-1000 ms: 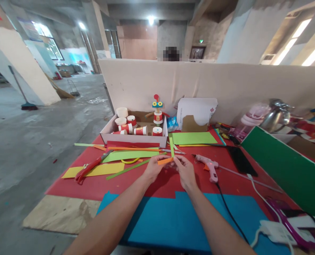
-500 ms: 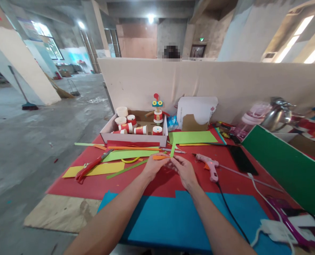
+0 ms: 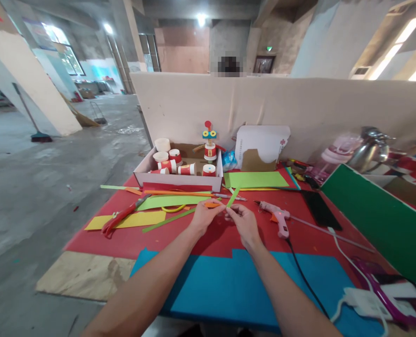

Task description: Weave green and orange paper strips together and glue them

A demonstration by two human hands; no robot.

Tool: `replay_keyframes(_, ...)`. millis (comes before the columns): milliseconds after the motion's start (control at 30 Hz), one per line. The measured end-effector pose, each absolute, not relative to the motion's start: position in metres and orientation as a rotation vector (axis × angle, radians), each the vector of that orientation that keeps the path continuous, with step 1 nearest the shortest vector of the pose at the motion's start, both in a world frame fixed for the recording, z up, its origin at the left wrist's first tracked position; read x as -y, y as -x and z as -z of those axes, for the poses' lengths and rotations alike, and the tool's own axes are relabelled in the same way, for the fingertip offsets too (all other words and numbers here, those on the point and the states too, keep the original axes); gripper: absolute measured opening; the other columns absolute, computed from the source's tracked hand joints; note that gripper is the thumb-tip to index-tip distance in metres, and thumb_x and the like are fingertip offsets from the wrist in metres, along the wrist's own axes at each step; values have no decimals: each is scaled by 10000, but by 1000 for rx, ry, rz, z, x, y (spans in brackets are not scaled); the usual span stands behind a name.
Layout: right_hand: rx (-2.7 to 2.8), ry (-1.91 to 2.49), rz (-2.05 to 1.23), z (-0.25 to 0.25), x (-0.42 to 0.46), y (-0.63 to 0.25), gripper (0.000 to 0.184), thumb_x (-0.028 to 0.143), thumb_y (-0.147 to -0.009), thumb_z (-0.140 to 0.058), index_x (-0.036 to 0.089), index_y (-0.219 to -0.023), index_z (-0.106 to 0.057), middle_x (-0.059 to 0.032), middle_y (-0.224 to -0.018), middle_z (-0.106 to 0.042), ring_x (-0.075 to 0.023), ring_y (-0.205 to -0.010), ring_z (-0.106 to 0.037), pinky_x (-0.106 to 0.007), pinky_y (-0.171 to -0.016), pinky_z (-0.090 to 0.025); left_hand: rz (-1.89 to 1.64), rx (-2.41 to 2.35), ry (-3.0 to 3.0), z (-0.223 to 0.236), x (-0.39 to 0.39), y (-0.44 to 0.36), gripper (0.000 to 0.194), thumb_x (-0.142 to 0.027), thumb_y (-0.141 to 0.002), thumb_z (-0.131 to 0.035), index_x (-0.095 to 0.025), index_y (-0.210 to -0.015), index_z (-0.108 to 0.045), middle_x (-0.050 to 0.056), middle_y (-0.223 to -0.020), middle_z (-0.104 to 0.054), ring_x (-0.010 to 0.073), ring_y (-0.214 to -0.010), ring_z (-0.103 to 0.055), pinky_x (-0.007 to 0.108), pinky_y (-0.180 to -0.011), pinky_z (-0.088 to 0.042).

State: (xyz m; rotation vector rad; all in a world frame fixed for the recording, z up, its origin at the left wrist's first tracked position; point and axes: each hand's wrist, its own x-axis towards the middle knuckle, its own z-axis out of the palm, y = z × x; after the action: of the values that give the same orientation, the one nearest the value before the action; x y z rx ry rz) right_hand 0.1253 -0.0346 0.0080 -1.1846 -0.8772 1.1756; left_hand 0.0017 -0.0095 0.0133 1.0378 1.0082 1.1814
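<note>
The red-covered table [image 3: 99, 243] spreads wide under my arms, with a blue sheet [image 3: 208, 285] along its near edge. Above the red, my left hand [image 3: 207, 217] and right hand [image 3: 243, 223] meet almost fingertip to fingertip. The pink glue gun [image 3: 277, 216] lies just beyond my right hand, to its right.

Between my hands, the green strip [image 3: 234, 196] slants up and away; my right thumb and fingers pinch its near end. The smaller-looking orange strip [image 3: 213, 204] lies across my left fingers, pinched there. I can't tell whether the two are joined where they meet.

Both look like paper: I expect next to no weight, enough stiffness to stand out from a pinch, yet easy creasing and tearing. I'd hold them flat between thumb and finger pads, close to where they meet, pressing lightly.
</note>
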Motion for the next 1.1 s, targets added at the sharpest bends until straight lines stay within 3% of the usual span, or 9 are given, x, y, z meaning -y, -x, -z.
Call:
replay_keyframes(300, 929, 1247, -1210, -4, 35, -126, 365, 477, -558, -761, 170, -722, -651, 15, -548, -628, -118, -512, -581, -229, -500, -489, -1165, -987, -1005, -12, 9, -1, 214, -303, -542, -753, -133, -598, -636, -10, -517, -558, 99, -505, -477, 233, -511, -382)
replay_keyframes(467, 870, 1188, -1286, -3, 33, -129, 372, 432, -502, -806, 172, -719, -651, 9, -644, -663, -117, -571, -604, -250, -597, -518, -1143, -981, -1034, -14, 10, 1, 241, -324, -549, -759, -123, -586, -631, -7, -521, -558, 98, -508, -482, 229, -504, -390)
replay_keyframes(633, 915, 1148, -1377, -4, 33, -129, 354, 424, -540, -792, 166, -754, -680, 10, -622, -655, -121, -591, -606, -254, -636, -511, -1108, -980, -1022, -15, 9, 1, 242, -321, -550, -761, -117, -598, -641, 3, -532, -572, 101, -514, -499, 225, -497, -411)
replay_keyframes(933, 907, 1218, -1254, -6, 34, -127, 367, 480, -527, -784, 167, -669, -659, -1, -560, -653, -153, -560, -624, -233, -525, -450, -1129, -981, -926, -12, 7, 3, 301, -380, -555, -767, -118, -576, -619, 13, -515, -576, 100, -466, -493, 231, -456, -393)
replay_keyframes(1100, 863, 1229, -1206, -5, 33, -127, 349, 475, -545, -769, 172, -683, -664, -17, -592, -677, -168, -595, -642, -230, -513, -450, -1281, -921, -927, -12, 3, 7, 340, -421, -624, -738, -127, -564, -580, -11, -518, -547, 70, -507, -478, 207, -527, -406)
